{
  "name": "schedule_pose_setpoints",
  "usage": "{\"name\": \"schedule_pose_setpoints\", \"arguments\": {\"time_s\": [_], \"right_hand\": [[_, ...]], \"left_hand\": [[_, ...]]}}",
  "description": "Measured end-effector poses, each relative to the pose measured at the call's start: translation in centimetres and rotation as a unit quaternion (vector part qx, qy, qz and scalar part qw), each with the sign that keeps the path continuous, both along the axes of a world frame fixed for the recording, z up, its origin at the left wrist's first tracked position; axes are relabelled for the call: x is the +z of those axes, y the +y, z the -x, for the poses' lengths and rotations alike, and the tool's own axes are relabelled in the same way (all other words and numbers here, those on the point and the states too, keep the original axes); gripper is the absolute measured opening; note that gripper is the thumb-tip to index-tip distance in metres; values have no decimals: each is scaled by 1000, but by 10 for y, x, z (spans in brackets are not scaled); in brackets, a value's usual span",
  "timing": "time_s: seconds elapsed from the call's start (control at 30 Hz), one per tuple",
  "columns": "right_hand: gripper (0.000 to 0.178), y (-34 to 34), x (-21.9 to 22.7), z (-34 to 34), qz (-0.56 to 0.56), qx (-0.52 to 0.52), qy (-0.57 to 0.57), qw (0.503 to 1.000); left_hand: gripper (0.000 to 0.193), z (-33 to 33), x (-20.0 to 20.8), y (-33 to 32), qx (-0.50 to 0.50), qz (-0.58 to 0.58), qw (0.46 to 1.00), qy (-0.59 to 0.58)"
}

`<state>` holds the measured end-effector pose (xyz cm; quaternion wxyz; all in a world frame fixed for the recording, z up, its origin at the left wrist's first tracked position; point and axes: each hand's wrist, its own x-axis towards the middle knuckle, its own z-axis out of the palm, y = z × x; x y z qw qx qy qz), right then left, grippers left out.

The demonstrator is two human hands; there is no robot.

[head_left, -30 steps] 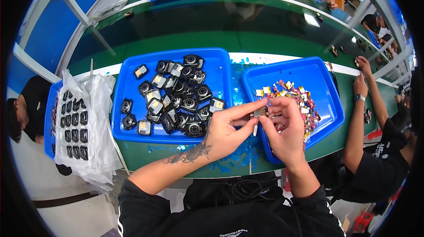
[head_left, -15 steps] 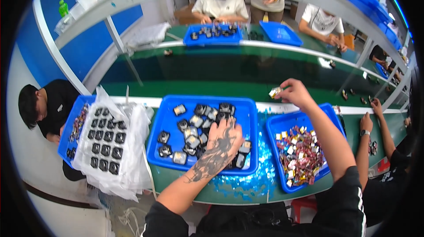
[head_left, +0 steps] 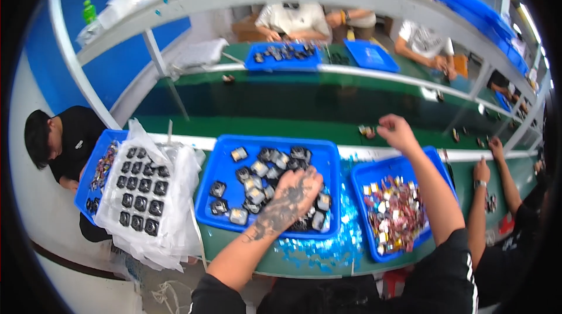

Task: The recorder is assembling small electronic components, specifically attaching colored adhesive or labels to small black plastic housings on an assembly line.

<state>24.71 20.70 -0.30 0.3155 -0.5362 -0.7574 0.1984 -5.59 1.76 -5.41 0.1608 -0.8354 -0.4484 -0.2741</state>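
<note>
Our left hand covers black modules toward three o'clock in the blue tray; its fingers we cannot judge. Our right hand has parted fingers, a small component just beside, at nine o'clock.

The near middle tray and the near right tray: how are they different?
The middle tray holds chunky, mostly black parts; the right tray holds smaller red, white and yellow pieces. The left hand is over the middle tray, not the right tray. Both are blue.
</note>
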Motion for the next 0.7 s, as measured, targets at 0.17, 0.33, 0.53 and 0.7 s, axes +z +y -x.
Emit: {"name": "schedule_pose_setpoints", "arguments": {"time_s": [0.17, 0.33, 0.53, 0.7], "right_hand": [[21, -83, 72, 17, 33, 72, 56, 995], [20, -156, 69, 3, 43, 102, 84, 990], [21, -205, 58, 44, 81, 134, 143, 977], [19, -217, 34, 47, 30, 101, 211, 972]], "left_hand": [[18, -8, 41, 3, 76, 190, 978, -50], [28, -26, 63, 2, -42, 431, 772, -465], [33, -62, 72, -31, -181, 543, 486, -661], [37, -60, 75, -41, -189, 537, 610, -551]]}}
